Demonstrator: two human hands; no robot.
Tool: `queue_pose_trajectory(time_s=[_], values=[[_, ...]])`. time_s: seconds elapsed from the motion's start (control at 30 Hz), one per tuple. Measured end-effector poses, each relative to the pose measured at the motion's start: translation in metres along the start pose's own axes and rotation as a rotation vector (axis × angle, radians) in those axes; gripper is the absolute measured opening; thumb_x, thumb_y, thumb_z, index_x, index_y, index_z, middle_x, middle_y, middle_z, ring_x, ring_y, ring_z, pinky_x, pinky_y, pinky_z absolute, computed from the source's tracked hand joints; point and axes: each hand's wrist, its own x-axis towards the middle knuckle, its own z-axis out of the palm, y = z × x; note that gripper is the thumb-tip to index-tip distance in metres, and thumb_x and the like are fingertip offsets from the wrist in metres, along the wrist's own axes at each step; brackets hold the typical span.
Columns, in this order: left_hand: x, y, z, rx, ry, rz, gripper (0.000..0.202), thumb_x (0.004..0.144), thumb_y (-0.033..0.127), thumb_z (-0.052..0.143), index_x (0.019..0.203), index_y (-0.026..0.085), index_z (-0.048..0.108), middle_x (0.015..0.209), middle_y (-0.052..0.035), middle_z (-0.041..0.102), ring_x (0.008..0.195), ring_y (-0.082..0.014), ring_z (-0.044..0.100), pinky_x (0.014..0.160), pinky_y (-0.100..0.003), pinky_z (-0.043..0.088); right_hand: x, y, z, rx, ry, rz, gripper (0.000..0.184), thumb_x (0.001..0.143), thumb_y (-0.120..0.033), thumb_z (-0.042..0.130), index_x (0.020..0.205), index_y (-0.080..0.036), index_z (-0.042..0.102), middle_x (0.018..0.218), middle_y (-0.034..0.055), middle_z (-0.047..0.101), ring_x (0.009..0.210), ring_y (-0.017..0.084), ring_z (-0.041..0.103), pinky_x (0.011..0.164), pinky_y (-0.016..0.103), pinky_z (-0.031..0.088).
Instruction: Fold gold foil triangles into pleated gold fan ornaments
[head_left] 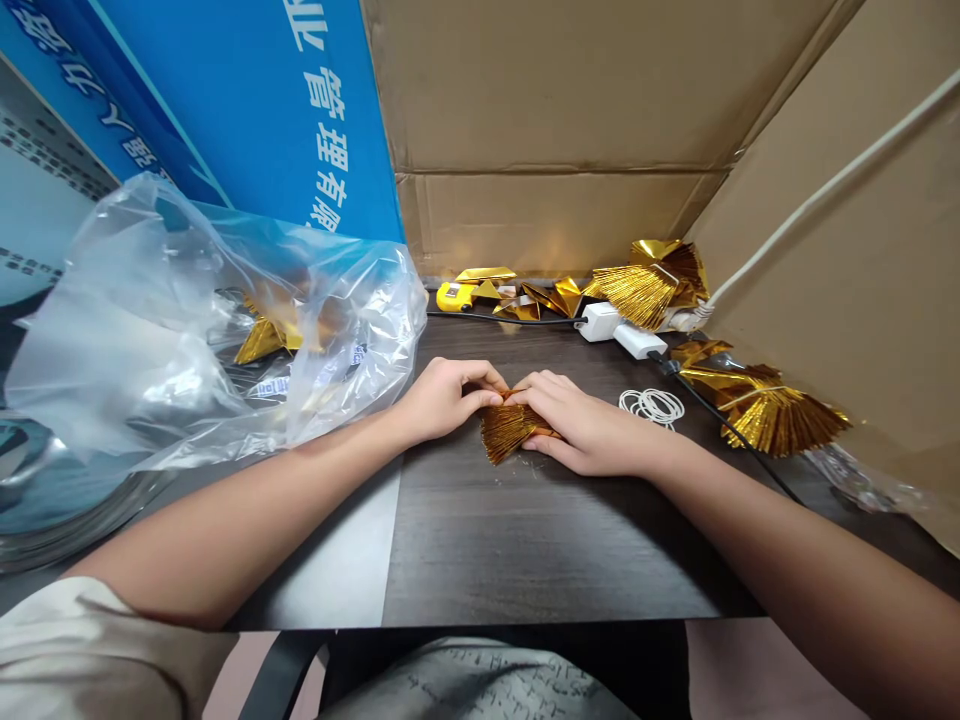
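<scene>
A flattened brown cardboard wall (555, 100) rises behind a dark wood-grain tabletop (570, 560), creased across its middle and meeting a second cardboard panel (847, 280) at the right. A white cable (817, 190) runs diagonally up that panel, and a bright blue board (247, 110) with white Chinese lettering stands at the left.

The foil fan (507, 430) shines gold (fine pleated stripes), on a tabletop (540, 540) of dark brown wood grain.

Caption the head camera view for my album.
Left hand and right hand pinch a pleated gold foil fan on a dark table.
</scene>
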Motion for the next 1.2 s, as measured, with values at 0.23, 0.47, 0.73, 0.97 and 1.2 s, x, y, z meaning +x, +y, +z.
queue_pose_trajectory(time_s=[0.23,0.47,0.73,0.97,1.2], values=[[-0.002,-0.004,-0.001,-0.043,-0.005,-0.003,0.009,0.088,0.014,0.068,0.093,0.015,0.075,0.091,-0.0010,0.078,0.084,-0.0131,0.072,0.081,-0.024,0.053,-0.001,0.003,0.004,-0.042,0.049,-0.030,0.047,0.098,-0.036,0.051,0.140,-0.016,0.042,0.128,0.0160,0.054,0.114,0.026,0.050,0.100,0.052,0.049],[-0.001,-0.007,-0.001,-0.175,-0.015,-0.017,0.007,0.086,0.018,0.070,0.091,0.013,0.074,0.094,-0.0029,0.078,0.086,-0.0136,0.072,0.083,-0.025,0.053,-0.001,0.007,0.007,-0.050,0.041,-0.005,0.063,0.098,-0.039,0.049,0.152,-0.012,0.029,0.136,0.0194,0.049,0.123,0.029,0.047,0.107,0.057,0.048],[0.001,-0.010,0.002,-0.148,-0.011,-0.036,0.005,0.085,0.014,0.070,0.090,0.014,0.073,0.091,-0.0020,0.078,0.084,-0.0135,0.071,0.082,-0.025,0.052,-0.001,0.006,0.009,-0.067,-0.001,0.029,0.075,0.100,-0.042,0.043,0.160,-0.007,0.014,0.139,0.0210,0.045,0.128,0.031,0.042,0.118,0.063,0.038],[0.000,-0.005,0.000,-0.031,-0.002,0.022,0.005,0.087,0.012,0.069,0.089,0.015,0.073,0.089,0.0001,0.078,0.082,-0.0125,0.071,0.080,-0.023,0.052,0.000,0.006,0.010,-0.037,-0.003,0.028,0.078,0.100,-0.041,0.044,0.163,-0.014,0.007,0.139,0.0206,0.041,0.131,0.031,0.040,0.112,0.061,0.044],[-0.001,-0.006,-0.001,-0.013,-0.007,0.046,0.008,0.089,0.015,0.069,0.093,0.016,0.076,0.094,-0.0005,0.079,0.086,-0.0142,0.073,0.084,-0.024,0.053,0.000,0.008,0.011,0.010,-0.005,0.011,0.077,0.102,-0.040,0.040,0.164,-0.020,-0.001,0.137,0.0188,0.041,0.128,0.029,0.039,0.111,0.062,0.044]])
